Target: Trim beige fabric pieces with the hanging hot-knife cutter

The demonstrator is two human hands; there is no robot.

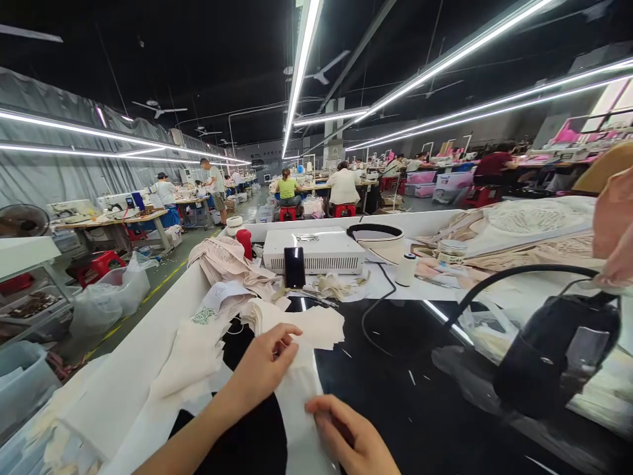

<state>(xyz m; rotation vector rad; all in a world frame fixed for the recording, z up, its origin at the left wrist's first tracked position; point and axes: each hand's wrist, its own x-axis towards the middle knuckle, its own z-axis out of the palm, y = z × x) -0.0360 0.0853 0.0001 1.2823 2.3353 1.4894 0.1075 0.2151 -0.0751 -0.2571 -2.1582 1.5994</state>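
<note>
A white fabric piece [299, 422] lies in front of me, partly over a black table surface. My left hand [270, 359] is above its far end, fingers loosely bent and thumb apart from them, close to a stack of cream fabric pieces [321, 324] with jagged edges. At the white piece's right edge, my right hand [353, 435] is closed, index finger and thumb at the cloth; the exact grip is partly hidden. More cream cloth [190, 356] drapes to the left, and a black rounded shape [252, 439] lies beneath my left forearm.
Behind the cloth stand a phone [295, 267], a white vented box [316, 247], a thread cone [406, 270] and a round lidless container [378, 244]. A black bag-like object [554, 356] with a thick cable is at right. Several people work at sewing tables beyond.
</note>
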